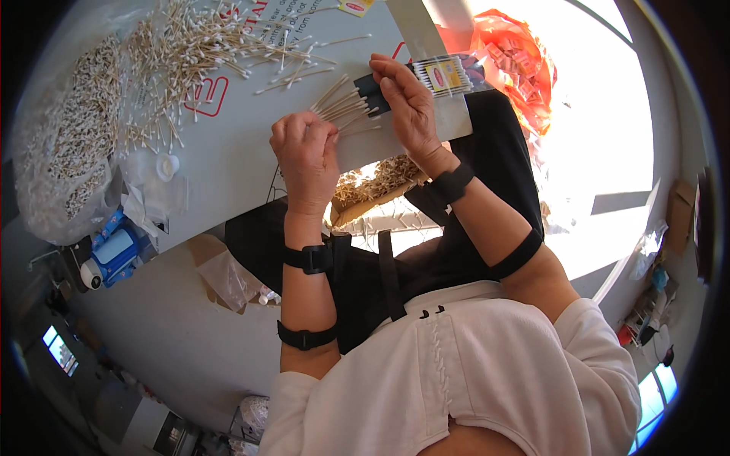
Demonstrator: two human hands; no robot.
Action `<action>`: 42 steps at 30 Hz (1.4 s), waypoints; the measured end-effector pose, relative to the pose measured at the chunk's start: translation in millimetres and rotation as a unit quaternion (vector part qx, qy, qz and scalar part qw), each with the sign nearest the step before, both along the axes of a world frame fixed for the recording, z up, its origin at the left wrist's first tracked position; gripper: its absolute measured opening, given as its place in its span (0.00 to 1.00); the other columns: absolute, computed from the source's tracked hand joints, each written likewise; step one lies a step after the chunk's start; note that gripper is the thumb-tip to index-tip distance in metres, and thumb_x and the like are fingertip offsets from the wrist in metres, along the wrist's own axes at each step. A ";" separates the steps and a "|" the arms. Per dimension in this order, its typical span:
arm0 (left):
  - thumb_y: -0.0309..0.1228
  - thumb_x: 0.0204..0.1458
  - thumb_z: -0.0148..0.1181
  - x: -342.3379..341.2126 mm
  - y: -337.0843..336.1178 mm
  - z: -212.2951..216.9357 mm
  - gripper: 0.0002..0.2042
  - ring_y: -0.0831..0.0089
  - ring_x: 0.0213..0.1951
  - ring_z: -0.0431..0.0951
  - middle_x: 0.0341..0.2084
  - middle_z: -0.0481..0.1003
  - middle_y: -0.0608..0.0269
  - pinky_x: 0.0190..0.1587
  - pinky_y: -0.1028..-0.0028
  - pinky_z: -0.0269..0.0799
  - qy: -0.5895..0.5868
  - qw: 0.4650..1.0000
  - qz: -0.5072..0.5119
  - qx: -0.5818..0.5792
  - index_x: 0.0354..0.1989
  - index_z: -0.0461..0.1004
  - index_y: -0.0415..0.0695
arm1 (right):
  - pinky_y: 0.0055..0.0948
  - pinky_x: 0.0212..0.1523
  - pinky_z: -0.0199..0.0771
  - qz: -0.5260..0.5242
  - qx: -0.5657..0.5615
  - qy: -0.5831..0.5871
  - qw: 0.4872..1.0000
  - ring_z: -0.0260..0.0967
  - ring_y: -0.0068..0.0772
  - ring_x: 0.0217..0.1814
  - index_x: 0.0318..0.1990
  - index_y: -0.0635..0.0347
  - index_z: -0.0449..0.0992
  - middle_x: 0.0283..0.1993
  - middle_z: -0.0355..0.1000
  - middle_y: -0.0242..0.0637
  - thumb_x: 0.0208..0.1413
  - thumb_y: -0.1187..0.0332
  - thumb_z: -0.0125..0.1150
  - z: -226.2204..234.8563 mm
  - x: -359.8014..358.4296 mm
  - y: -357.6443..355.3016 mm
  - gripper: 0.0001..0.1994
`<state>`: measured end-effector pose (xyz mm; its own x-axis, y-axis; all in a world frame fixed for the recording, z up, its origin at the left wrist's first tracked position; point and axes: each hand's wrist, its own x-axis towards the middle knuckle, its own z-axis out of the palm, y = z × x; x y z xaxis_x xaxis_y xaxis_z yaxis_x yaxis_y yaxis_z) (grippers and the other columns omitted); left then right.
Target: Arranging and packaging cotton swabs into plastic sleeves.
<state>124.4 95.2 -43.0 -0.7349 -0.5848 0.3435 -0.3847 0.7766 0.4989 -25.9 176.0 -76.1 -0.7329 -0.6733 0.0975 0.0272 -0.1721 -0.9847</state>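
Note:
My left hand [306, 156] is at the near edge of the table, its fingers curled and pinched at the near ends of a fan of cotton swabs [342, 108]. The fan's far ends meet a dark block [371, 96]. Beside that block, my right hand [411, 110] is held edge-on with fingers stretched and the thumb apart, gripping nothing visible. Just past the right fingers lies a flat row of cotton swabs with a small yellow and red label [443, 76] on it. The left fingertips are partly hidden.
Loose cotton swabs [205, 45] are heaped on the light table [220, 178]; a clear bag [76, 144] of swabs stands at its left. An orange bag [517, 64] holds red packets at the right. A box [372, 186] of swabs sits below the table edge, between my legs.

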 end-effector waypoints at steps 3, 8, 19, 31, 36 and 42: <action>0.21 0.39 0.63 4.9 14.5 -1.6 0.08 0.60 0.45 0.67 0.34 0.69 0.65 0.49 0.62 0.61 -0.022 1.000 -0.013 0.003 0.27 0.72 0.45 | 0.24 0.60 0.62 -0.004 -0.020 -0.016 1.000 0.64 0.28 0.59 0.51 0.68 0.70 0.58 0.68 0.40 0.64 0.73 0.49 -1.3 0.6 -0.3 0.12; 0.21 0.38 0.63 -1.9 9.6 -9.0 0.09 0.59 0.44 0.66 0.34 0.69 0.63 0.48 0.61 0.62 -0.005 0.999 0.042 -0.027 0.29 0.71 0.45 | 0.23 0.63 0.61 0.005 -0.010 -0.026 1.000 0.62 0.26 0.62 0.54 0.68 0.70 0.60 0.66 0.40 0.65 0.73 0.46 0.7 4.9 -1.5 0.14; 0.25 0.37 0.66 -12.9 -2.0 -5.9 0.09 0.58 0.41 0.68 0.32 0.70 0.63 0.44 0.62 0.65 0.036 0.993 0.103 0.043 0.27 0.73 0.46 | 0.23 0.53 0.69 0.028 0.051 0.037 0.998 0.67 0.26 0.51 0.43 0.64 0.75 0.49 0.70 0.37 0.54 0.78 0.58 10.2 6.4 6.6 0.09; 0.25 0.42 0.65 -32.3 -9.7 -6.1 0.06 0.57 0.36 0.70 0.27 0.72 0.61 0.39 0.60 0.68 -0.050 0.994 0.070 0.071 0.24 0.72 0.44 | 0.34 0.35 0.69 0.048 0.123 0.421 0.898 0.66 0.38 0.35 0.24 0.55 0.75 0.31 0.65 0.33 0.39 0.73 0.65 9.1 2.4 10.8 0.04; 0.24 0.44 0.63 -37.1 -36.0 9.7 0.06 0.57 0.38 0.70 0.28 0.72 0.61 0.41 0.59 0.68 -0.042 0.990 0.069 0.115 0.26 0.71 0.43 | 0.34 0.37 0.69 0.065 0.126 0.420 0.896 0.66 0.38 0.36 0.24 0.54 0.75 0.32 0.65 0.33 0.39 0.73 0.64 9.7 0.4 13.1 0.04; 0.25 0.43 0.63 -52.2 -69.2 7.6 0.04 0.57 0.39 0.71 0.29 0.73 0.60 0.42 0.61 0.68 -0.160 0.986 -0.029 -0.035 0.25 0.73 0.42 | 0.35 0.38 0.69 0.077 0.116 0.421 0.896 0.66 0.39 0.37 0.24 0.55 0.75 0.33 0.65 0.33 0.39 0.74 0.64 10.2 2.1 12.1 0.04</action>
<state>72.3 25.9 -35.4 -0.8435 -0.5219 0.1271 -0.4676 0.8299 0.3044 -23.8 188.1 -65.9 -0.3628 -0.8335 0.4167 -0.7364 -0.0176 -0.6764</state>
